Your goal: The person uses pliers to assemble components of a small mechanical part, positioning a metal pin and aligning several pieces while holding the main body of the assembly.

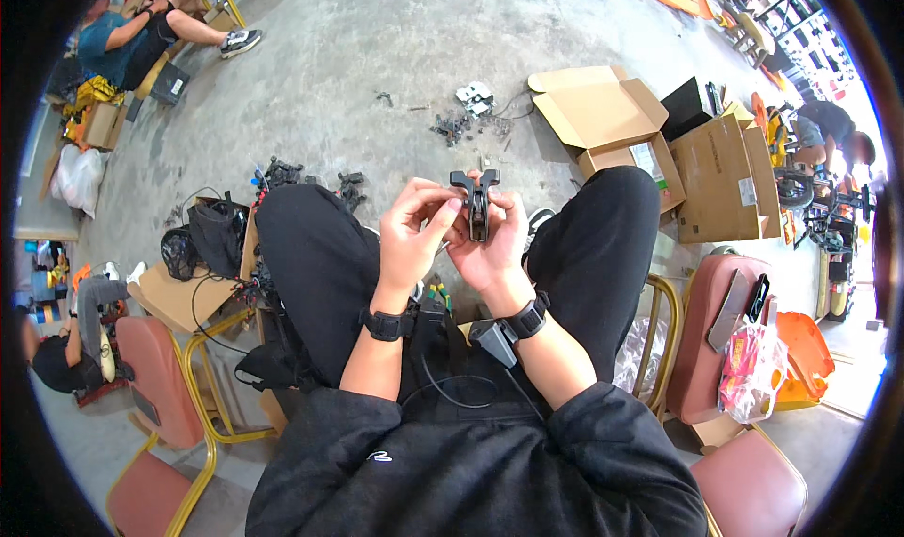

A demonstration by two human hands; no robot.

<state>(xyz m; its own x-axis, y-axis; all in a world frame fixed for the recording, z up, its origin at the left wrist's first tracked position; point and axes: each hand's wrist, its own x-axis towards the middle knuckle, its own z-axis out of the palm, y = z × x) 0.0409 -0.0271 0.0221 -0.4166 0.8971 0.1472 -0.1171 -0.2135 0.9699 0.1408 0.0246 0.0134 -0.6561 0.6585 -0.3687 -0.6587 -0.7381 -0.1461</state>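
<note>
Between my knees, a small black T-shaped part (478,219) is held up, its wide end pointing away from me; its exact kind is unclear. My right hand (496,253) is closed round its lower and right side. From the left, my left hand (414,224) pinches at the same part with thumb and fingers, and whether something smaller sits there is hidden. Both wrists wear black bands. Below the hands, a grey device with a cable (492,340) rests by the right wrist. Green-and-yellow handled pliers (439,293) show between the forearms.
Black parts (454,128) and a white piece (476,97) lie on the floor ahead. An open cardboard box (603,113) and a taller carton (720,181) stand right. A black bag (218,236) is left. Chairs flank me; other people sit farther off on both sides.
</note>
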